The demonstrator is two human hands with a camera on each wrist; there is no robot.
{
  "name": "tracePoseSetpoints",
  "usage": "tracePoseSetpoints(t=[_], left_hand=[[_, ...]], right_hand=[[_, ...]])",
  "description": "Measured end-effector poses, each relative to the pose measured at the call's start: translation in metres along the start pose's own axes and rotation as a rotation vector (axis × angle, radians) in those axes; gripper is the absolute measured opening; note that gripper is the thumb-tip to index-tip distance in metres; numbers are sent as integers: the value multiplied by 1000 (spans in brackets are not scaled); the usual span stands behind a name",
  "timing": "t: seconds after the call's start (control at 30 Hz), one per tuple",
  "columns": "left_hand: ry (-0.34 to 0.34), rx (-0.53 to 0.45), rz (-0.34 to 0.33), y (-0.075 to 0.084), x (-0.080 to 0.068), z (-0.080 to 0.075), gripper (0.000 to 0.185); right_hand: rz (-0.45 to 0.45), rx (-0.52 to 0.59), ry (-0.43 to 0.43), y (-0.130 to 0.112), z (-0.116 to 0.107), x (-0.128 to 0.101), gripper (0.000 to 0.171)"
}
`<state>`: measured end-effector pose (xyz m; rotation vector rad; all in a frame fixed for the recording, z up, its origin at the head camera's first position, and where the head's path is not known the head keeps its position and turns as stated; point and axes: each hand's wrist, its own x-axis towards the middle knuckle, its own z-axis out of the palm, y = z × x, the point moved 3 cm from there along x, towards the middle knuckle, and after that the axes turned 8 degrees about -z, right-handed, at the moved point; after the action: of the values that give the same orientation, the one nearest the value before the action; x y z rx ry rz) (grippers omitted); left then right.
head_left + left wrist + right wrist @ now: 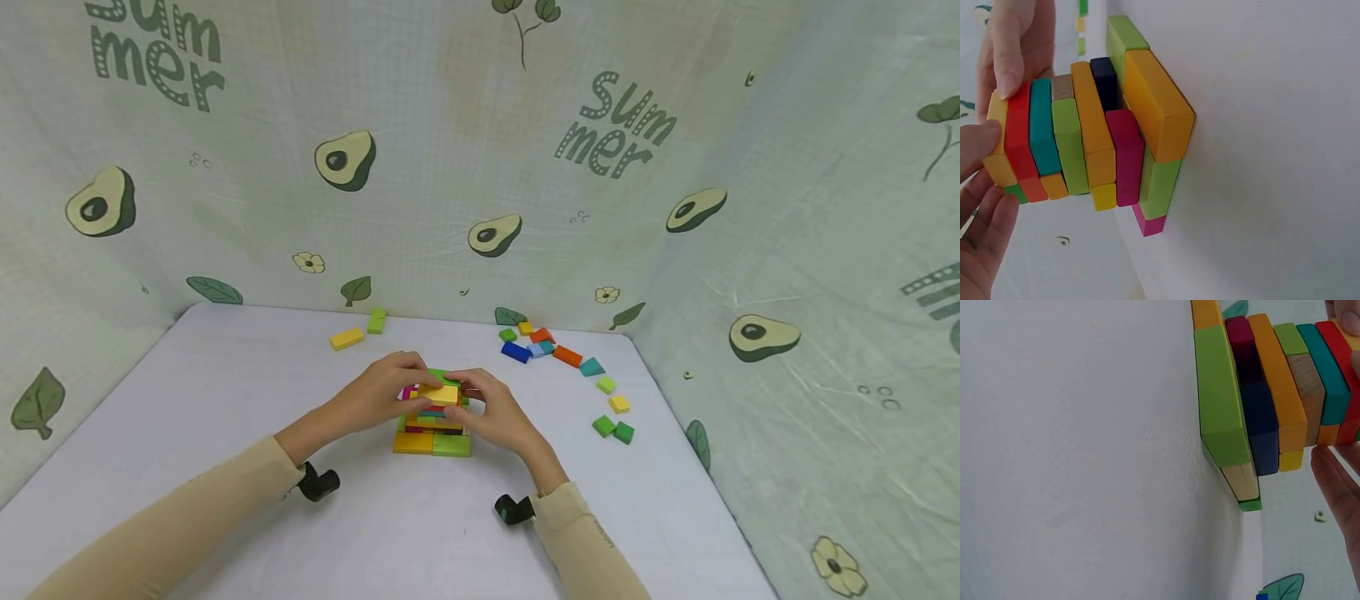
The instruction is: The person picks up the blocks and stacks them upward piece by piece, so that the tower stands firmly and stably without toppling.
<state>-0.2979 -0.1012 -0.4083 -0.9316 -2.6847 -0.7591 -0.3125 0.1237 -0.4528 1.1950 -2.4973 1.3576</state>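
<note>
Hands (390, 392) (495, 412) pinch yellow block (439, 393) atop block stack (433, 433).

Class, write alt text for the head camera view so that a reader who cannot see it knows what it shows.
Two hands, the left hand and right hand, hold a yellow block on top of a stack of coloured blocks on a white table. Loose blocks lie scattered to the right, two more blocks at the back, before an avocado-print cloth.
</note>
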Motion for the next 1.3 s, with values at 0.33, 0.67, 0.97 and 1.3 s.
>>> tracePoseSetpoints(t=[0.33,0.67,0.97,1.3], left_hand=[[14,-4,3,-1,0,3,28],[25,-4,3,4,1,3,28],[3,-34,-21,-7,-1,0,34],[132,9,-224,-90,1,-32,36]], right_hand=[[-11,2,-6,0,1,-1,50],[-7,5,-3,0,0,-1,51],[-8,14,-7,0,0,0,50],[12,-3,-12,1,0,0,51]])
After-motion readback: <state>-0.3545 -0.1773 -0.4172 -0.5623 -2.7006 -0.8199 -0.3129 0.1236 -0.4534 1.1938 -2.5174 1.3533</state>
